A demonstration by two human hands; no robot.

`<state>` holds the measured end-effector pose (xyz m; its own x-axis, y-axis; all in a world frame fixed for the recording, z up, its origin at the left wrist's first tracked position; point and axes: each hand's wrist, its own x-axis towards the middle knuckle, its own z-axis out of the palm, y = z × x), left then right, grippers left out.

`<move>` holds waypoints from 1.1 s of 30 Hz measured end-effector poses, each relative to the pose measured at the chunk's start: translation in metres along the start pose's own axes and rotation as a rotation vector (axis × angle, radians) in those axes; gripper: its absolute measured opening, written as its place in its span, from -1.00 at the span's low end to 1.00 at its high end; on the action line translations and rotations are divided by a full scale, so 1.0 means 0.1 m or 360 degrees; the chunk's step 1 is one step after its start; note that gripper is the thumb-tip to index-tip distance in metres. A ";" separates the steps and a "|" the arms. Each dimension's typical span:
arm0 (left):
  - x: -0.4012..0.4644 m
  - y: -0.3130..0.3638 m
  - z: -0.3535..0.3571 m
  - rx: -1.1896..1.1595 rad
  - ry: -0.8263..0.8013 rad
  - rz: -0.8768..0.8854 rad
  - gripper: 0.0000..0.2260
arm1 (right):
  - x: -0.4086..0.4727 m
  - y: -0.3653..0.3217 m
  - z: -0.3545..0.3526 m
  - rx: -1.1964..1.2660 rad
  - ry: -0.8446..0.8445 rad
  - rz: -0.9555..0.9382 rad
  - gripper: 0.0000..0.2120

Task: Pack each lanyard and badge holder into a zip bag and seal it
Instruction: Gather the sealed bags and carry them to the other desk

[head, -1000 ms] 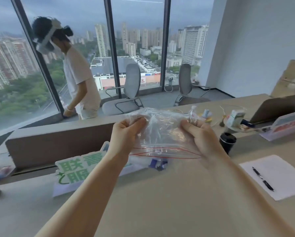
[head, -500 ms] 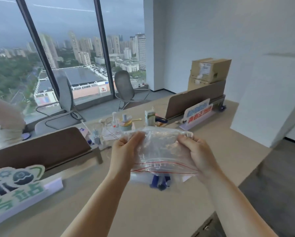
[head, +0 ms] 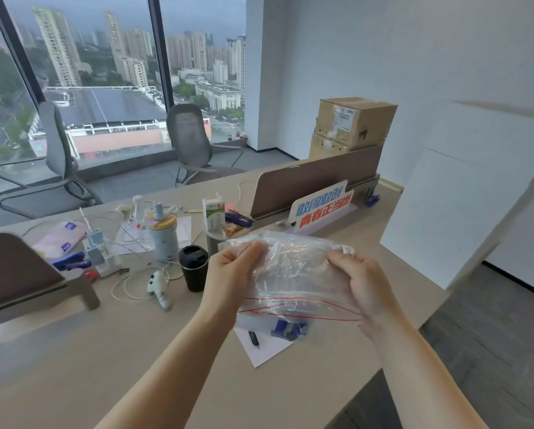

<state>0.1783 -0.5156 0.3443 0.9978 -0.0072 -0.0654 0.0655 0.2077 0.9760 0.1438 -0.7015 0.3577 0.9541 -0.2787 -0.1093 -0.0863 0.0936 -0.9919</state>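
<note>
A clear zip bag (head: 293,274) with red zip lines near its lower edge is held up above the desk between both hands. My left hand (head: 228,277) grips its left side, fingers curled into the plastic. My right hand (head: 363,289) grips its right side. A blue lanyard clip and part of a badge holder (head: 287,328) hang out below the red zip lines. The zip end faces me and looks unsealed.
Under the bag lies a white sheet with a pen (head: 254,337). A black cup (head: 193,267), a bottle (head: 163,236), cables, a carton (head: 213,213) and a blue-red sign (head: 319,207) stand on the desk (head: 104,351). The desk's right edge drops to the floor (head: 491,351).
The view has swung to the right, from the window and another person to the desk's right end. Both hands keep the same grip on the bag.
</note>
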 end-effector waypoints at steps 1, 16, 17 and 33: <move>0.12 -0.06 0.06 -0.0011 -0.0007 -0.0029 -0.77 | 0.13 0.01 -0.05 -0.0001 -0.0016 0.0007 -0.82; 1.37 -1.03 0.62 0.0210 0.0475 -0.0462 -0.79 | 2.41 0.73 -0.36 -0.0390 -0.0553 0.0373 -0.81; 1.42 -1.08 0.64 0.0185 0.0535 -0.0442 -0.80 | 2.52 0.75 -0.36 -0.0364 -0.0613 0.0385 -0.86; 0.84 -3.14 0.75 0.0360 0.0774 -0.1104 -0.72 | 2.68 2.76 -1.13 -0.1105 -0.1037 0.0681 -0.62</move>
<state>0.2421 -0.6551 0.0477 0.6222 0.3688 -0.6906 0.7078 0.1120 0.6975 0.3437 -0.8583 0.0477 0.7572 0.2372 -0.6086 -0.4023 -0.5646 -0.7207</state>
